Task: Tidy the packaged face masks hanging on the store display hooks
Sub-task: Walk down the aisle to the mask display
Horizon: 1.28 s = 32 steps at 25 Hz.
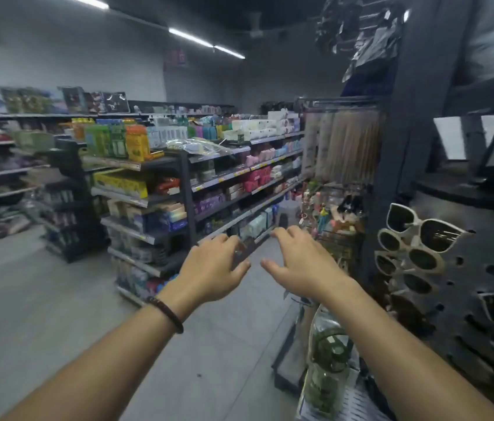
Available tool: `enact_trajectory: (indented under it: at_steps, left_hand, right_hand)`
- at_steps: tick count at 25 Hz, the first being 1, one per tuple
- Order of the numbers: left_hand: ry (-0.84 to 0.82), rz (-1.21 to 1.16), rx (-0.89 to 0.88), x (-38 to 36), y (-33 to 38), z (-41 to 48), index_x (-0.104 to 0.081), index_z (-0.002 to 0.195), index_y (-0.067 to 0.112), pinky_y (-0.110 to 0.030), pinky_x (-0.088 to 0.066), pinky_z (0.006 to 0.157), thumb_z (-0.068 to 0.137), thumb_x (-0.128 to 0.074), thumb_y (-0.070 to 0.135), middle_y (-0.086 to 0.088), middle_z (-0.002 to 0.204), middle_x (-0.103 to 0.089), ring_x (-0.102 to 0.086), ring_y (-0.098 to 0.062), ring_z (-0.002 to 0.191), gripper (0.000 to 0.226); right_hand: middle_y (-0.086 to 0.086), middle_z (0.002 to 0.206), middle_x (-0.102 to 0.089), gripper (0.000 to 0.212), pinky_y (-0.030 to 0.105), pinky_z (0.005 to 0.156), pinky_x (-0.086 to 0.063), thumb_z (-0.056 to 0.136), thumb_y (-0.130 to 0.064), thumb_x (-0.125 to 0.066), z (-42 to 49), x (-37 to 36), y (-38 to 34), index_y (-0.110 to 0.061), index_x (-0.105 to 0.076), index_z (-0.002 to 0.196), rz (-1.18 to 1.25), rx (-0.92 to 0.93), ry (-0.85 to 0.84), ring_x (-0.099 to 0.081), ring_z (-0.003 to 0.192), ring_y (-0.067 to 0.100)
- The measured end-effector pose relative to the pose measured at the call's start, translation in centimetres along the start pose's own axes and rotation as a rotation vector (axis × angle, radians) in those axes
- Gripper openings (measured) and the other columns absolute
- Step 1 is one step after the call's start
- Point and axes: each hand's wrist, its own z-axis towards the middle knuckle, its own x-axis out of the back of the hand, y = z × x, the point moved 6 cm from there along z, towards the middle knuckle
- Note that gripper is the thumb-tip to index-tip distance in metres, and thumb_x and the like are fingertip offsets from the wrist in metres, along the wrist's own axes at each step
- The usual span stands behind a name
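Up at one o'clock, high on the dark display rack [416, 117], blurred dark packets that I judge to be the packaged face masks [371, 47] hang long axis downward, well above both hands. Left hand [214, 265] and right hand [303, 259] reach out side by side at centre frame, fingers loosely curled and spread, holding nothing. Right hand lies nearer the rack, so the reach likely goes up and rightward, past the white sunglasses [422, 235] at three o'clock.

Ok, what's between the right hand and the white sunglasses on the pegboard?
Head view: a rack of small colourful hanging items and the display's dark upright post stand between the right hand and the sunglasses.
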Motion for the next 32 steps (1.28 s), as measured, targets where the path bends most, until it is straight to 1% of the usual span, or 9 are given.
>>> enact_trajectory:
  at_steps: [2, 5, 9, 13, 16, 18, 22, 25, 32]
  left_hand:
    - [-0.080, 0.101, 0.078, -2.3, -3.5, -1.1, -0.056, 0.133, 0.032, -0.049, -0.054, 0.095, 0.099, -0.052, 0.063, 0.003, 0.127, -0.064, -0.063, -0.027, 0.114, 0.045]
    - [-0.177, 0.147, 0.164, -6.6, -10.3, -2.7, -0.056, 0.130, 0.032, -0.046, -0.054, 0.094, 0.098, -0.055, 0.062, 0.002, 0.126, -0.064, -0.063, -0.028, 0.113, 0.044]
    - [-0.247, 0.162, 0.188, -10.5, -18.1, -0.8, -0.056, 0.129, 0.029, -0.044, -0.049, 0.094, 0.101, -0.057, 0.057, -0.002, 0.129, -0.064, -0.062, -0.030, 0.117, 0.040]
    - [-0.301, 0.165, 0.154, -14.0, -26.0, 3.6, -0.057, 0.132, 0.026, -0.048, -0.048, 0.099, 0.102, -0.055, 0.054, -0.005, 0.134, -0.064, -0.061, -0.035, 0.120, 0.041]
    - [-0.350, 0.144, 0.159, -15.8, -30.8, 7.2, -0.058, 0.129, 0.026, -0.051, -0.049, 0.102, 0.100, -0.057, 0.053, -0.004, 0.134, -0.064, -0.062, -0.036, 0.122, 0.040]
    - [-0.371, 0.111, 0.147, -17.1, -33.3, 10.4, -0.059, 0.128, 0.027, -0.049, -0.051, 0.099, 0.100, -0.057, 0.054, -0.003, 0.133, -0.064, -0.062, -0.034, 0.120, 0.039]
    - [-0.385, 0.074, 0.118, -19.9, -36.3, 17.8, -0.058, 0.129, 0.027, -0.048, -0.050, 0.096, 0.102, -0.057, 0.055, -0.004, 0.130, -0.063, -0.062, -0.033, 0.119, 0.039]
    - [-0.393, 0.074, 0.082, -22.6, -38.0, 25.1, -0.058, 0.129, 0.028, -0.049, -0.050, 0.097, 0.102, -0.057, 0.054, -0.003, 0.131, -0.062, -0.060, -0.034, 0.119, 0.039]
    - [-0.395, 0.118, 0.084, -26.7, -40.9, 42.9, -0.060, 0.127, 0.028, -0.050, -0.055, 0.096, 0.100, -0.059, 0.054, -0.003, 0.128, -0.065, -0.064, -0.032, 0.115, 0.038]
  right_hand:
    - [0.009, 0.148, -0.049, 0.064, 0.048, 0.109, -0.048, 0.102, -0.059, -0.056, 1.5, -4.4, -0.7, -0.021, -0.042, 0.152, -0.004, -0.021, -0.096, -0.049, 0.138, 0.033]
    - [0.013, 0.150, -0.049, 0.065, 0.049, 0.112, -0.046, 0.102, -0.057, -0.055, 4.0, -12.3, -1.8, -0.018, -0.042, 0.152, 0.003, -0.046, -0.266, -0.047, 0.140, 0.036]
    - [0.015, 0.142, -0.052, 0.061, 0.050, 0.108, -0.046, 0.102, -0.055, -0.053, 10.2, -20.5, -4.4, -0.015, -0.042, 0.148, -0.034, -0.051, -0.316, -0.050, 0.133, 0.038]
    - [0.016, 0.148, -0.049, 0.067, 0.052, 0.111, -0.045, 0.102, -0.057, -0.053, 17.3, -27.2, -6.5, -0.016, -0.039, 0.153, -0.059, -0.096, -0.401, -0.049, 0.136, 0.038]
    - [0.015, 0.148, -0.049, 0.067, 0.051, 0.112, -0.045, 0.102, -0.058, -0.053, 22.0, -30.4, -6.8, -0.016, -0.041, 0.152, -0.075, -0.139, -0.437, -0.049, 0.137, 0.037]
    - [0.015, 0.148, -0.049, 0.066, 0.051, 0.112, -0.045, 0.102, -0.058, -0.053, 25.5, -31.6, -6.4, -0.016, -0.042, 0.151, -0.067, -0.162, -0.437, -0.049, 0.136, 0.037]
    - [0.015, 0.147, -0.049, 0.067, 0.050, 0.110, -0.045, 0.102, -0.059, -0.053, 32.7, -33.7, -3.9, -0.016, -0.042, 0.152, -0.071, -0.191, -0.414, -0.048, 0.137, 0.037]
    - [0.015, 0.147, -0.049, 0.068, 0.050, 0.110, -0.045, 0.102, -0.058, -0.057, 38.9, -35.9, 0.2, -0.015, -0.041, 0.152, -0.048, -0.222, -0.393, -0.047, 0.138, 0.038]
    - [0.017, 0.146, -0.050, 0.066, 0.052, 0.110, -0.046, 0.103, -0.058, -0.054, 54.7, -39.4, 10.4, -0.014, -0.042, 0.151, -0.023, -0.218, -0.411, -0.049, 0.135, 0.039]
